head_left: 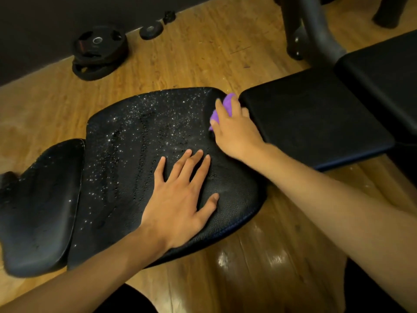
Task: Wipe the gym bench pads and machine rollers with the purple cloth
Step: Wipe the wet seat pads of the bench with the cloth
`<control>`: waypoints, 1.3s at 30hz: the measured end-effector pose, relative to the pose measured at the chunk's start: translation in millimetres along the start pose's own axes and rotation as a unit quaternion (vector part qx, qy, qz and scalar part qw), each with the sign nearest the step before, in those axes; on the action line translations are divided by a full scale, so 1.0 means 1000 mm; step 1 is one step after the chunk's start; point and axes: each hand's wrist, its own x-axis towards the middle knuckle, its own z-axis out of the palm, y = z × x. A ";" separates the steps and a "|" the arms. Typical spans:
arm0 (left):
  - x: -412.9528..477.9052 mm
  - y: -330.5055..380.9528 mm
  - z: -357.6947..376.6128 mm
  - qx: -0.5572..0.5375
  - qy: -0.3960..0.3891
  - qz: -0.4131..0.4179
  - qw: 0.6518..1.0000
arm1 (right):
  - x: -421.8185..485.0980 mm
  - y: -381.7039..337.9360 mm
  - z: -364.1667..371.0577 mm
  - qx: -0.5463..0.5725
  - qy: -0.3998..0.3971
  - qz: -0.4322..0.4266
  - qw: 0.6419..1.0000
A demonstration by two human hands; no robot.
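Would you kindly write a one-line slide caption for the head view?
Left hand flat on the droplet-covered bench pad while the right hand grips the purple cloth at its far corner.

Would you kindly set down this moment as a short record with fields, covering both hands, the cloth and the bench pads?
left hand: flat, fingers spread, resting on the middle pad
right hand: holds the bunched purple cloth at the middle pad's far right corner
middle pad: black, speckled with droplets, fewer near the hands
right pad: black, no droplets visible
left pad: black, some droplets
floor: wood, with weight plates stacked by the wall
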 end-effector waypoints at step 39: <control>-0.007 0.005 0.005 0.021 0.048 -0.086 0.995 | -0.087 0.000 0.000 0.242 0.137 -0.020 0.960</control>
